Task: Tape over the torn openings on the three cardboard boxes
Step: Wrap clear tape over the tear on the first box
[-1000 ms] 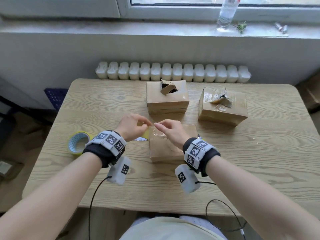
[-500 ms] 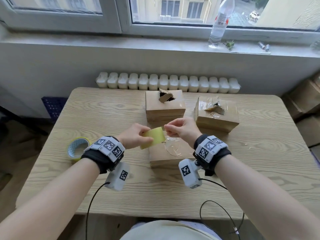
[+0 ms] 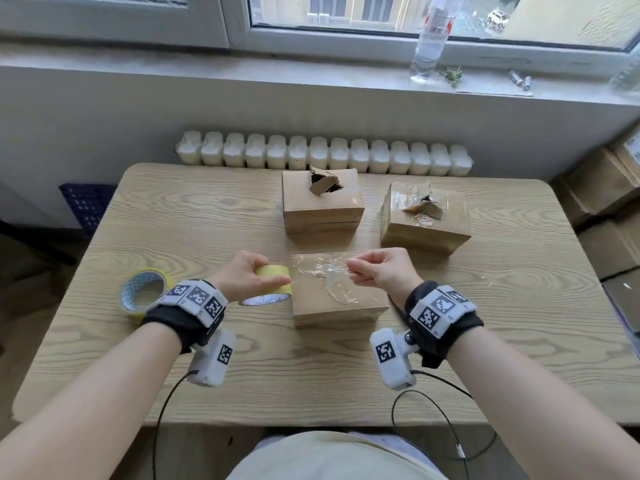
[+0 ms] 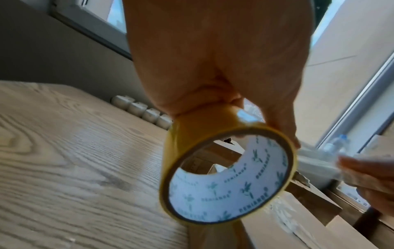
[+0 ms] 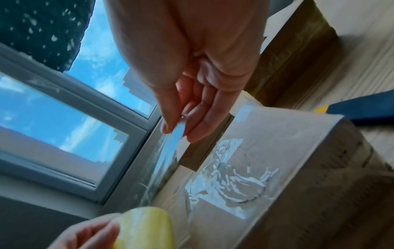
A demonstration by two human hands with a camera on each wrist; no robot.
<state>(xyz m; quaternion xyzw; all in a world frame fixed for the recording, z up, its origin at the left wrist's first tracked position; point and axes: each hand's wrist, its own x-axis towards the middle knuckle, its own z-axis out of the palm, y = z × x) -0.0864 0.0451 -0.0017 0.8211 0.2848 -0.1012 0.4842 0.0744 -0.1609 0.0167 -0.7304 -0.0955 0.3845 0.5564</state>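
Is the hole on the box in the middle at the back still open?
Open. The back middle box shows a dark torn hole, flap sticking up, untaped.

Beyond the fingertips stand two torn boxes [image 3: 322,199] [image 3: 426,216] with a narrow gap between them. A spare tape roll [image 3: 143,292] lies left of the left fingers. Bare table [image 3: 519,306] extends right of the right fingers.

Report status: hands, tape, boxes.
Left hand grips yellow tape roll; right hand pinches clear tape strip over near cardboard box. Nothing in the way.
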